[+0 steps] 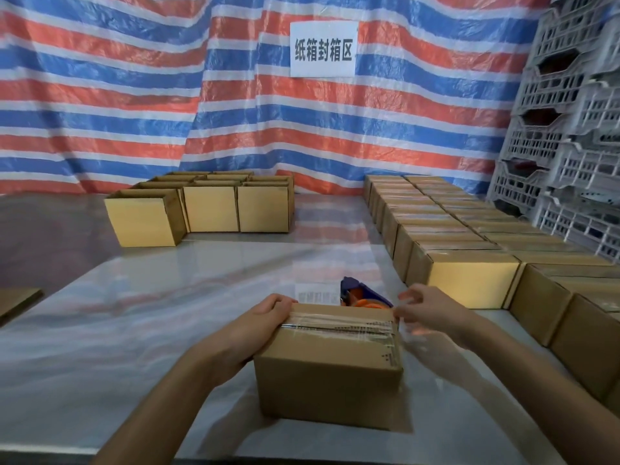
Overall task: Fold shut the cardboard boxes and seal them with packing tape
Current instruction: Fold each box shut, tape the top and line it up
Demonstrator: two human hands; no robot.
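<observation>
A small closed cardboard box (330,374) sits on the table right in front of me, with a strip of clear packing tape (339,323) along its top seam. My left hand (265,322) grips the box's top left edge, fingers curled over the far side. At the top right corner, my right hand (427,308) is blurred; its fingers are loosely spread, touching the tape end. A blue and orange tape dispenser (362,297) lies just behind the box.
Several open unsealed boxes (208,206) stand at the back left. Two long rows of sealed boxes (469,250) run along the right side. Grey plastic crates (570,129) are stacked at the far right. A flat cardboard piece (16,302) lies at the left edge.
</observation>
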